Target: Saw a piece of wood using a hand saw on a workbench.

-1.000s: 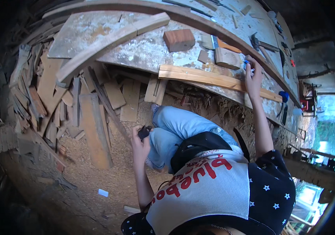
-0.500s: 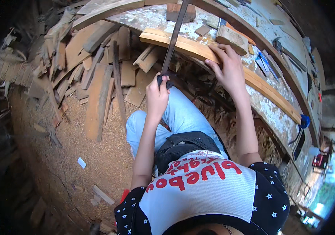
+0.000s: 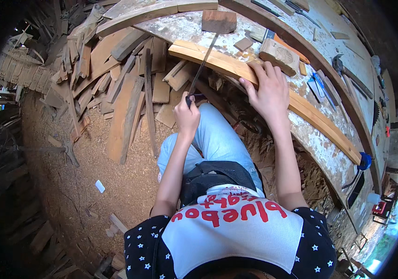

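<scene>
In my closed left hand point(image 3: 187, 116) is the black handle of a long tool with a narrow, dark, flat blade point(image 3: 202, 66). Its blade points away from me and crosses over the left part of a long, light-brown wooden board point(image 3: 322, 118). Whether the blade has teeth is too small to tell. My right hand point(image 3: 271, 88) grips the board's middle, fingers over the top and thumb along the near edge. The board lies along the near edge of the workbench point(image 3: 180, 25), its left end sticking out past the edge. A blue clamp point(image 3: 365, 161) sits at its right end.
On the bench lie a reddish wood block point(image 3: 219, 22), a carved pale block point(image 3: 279, 56), a blue-handled tool point(image 3: 325, 88) and a hammer point(image 3: 348, 74). Offcuts point(image 3: 124, 121) pile up at left on a sawdust-covered floor point(image 3: 87, 181). A long curved rail point(image 3: 301, 49) runs along the bench.
The tool's blade has come down from a raised position, now looking narrower, with its tip near the reddish block. My right hand stays on the board. The whole view has shifted slightly.
</scene>
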Demonstrator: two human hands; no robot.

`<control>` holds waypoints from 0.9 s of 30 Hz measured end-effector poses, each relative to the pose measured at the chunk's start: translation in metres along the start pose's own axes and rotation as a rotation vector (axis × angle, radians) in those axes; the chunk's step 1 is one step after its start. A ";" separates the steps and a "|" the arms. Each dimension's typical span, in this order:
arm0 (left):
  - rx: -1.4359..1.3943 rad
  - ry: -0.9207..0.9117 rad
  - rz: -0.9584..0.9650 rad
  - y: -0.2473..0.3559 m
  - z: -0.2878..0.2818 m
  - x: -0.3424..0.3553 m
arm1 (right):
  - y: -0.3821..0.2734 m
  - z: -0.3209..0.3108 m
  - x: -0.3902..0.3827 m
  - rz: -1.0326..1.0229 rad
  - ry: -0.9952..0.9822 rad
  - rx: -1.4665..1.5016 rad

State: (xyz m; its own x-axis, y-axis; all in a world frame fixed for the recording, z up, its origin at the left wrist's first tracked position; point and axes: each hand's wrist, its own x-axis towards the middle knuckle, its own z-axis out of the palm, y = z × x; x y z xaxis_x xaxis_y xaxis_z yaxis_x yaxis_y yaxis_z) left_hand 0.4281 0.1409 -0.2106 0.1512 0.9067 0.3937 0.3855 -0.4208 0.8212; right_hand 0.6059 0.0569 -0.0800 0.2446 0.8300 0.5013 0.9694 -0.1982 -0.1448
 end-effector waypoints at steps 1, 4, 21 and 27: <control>-0.029 0.002 -0.076 0.000 -0.001 0.003 | 0.000 0.000 0.001 0.003 -0.002 -0.001; 0.057 -0.022 -0.094 0.001 -0.012 0.019 | 0.000 0.001 0.004 0.012 -0.031 -0.036; 0.108 -0.016 0.118 0.025 0.008 0.026 | -0.001 0.002 0.003 0.033 -0.048 -0.123; 0.030 -0.002 0.009 -0.021 0.012 -0.008 | -0.001 0.007 0.003 0.020 -0.025 -0.099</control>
State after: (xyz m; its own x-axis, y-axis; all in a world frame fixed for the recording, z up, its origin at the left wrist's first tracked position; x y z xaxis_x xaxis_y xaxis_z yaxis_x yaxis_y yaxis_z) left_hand 0.4302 0.1428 -0.2360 0.1566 0.9028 0.4005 0.4111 -0.4283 0.8047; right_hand 0.6056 0.0631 -0.0843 0.2643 0.8380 0.4774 0.9620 -0.2643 -0.0686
